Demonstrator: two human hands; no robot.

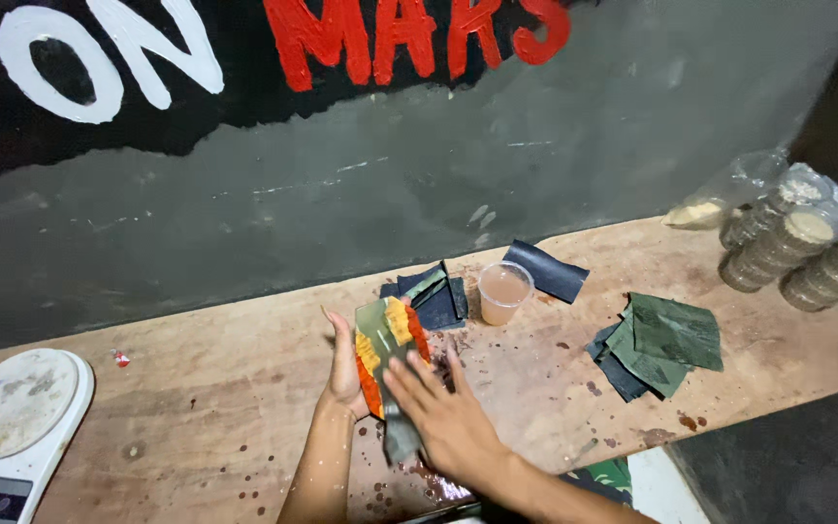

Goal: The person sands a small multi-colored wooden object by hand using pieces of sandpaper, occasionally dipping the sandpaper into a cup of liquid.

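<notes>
The left hand (pixel 346 367) stands the orange and yellow slab (pixel 392 351) on edge over the wooden desk (pixel 225 388), palm and curled fingers cupping its far side. The right hand (pixel 448 417) lies flat and spread against the near face, pressing a grey-green sanding sheet (pixel 402 437) onto it; the sheet's lower end hangs loose below the slab, just above the desk

The slab looks wet, and reddish drops dot the desk around it, so the grip looks slippery: if the right hand pushes harder than the left can brace, the slab may well slide out and drop on the wood. The loose tail of the sheet could fold under the palm and bunch up, so that bare fingers rub the surface instead

A plastic cup of cloudy pinkish liquid (pixel 503 292) stands close behind the slab, just beside a heap of dark sheets (pixel 435 299) and another dark sheet (pixel 547 270). A wide stroke or a slipped slab could knock it over and soak those sheets, perhaps the green sheets (pixel 666 340) further right too. The bagged stacks of round discs (pixel 797 247) at the right end and the scale (pixel 12 417) at the left stand well apart, and look safe from such a spill
</notes>
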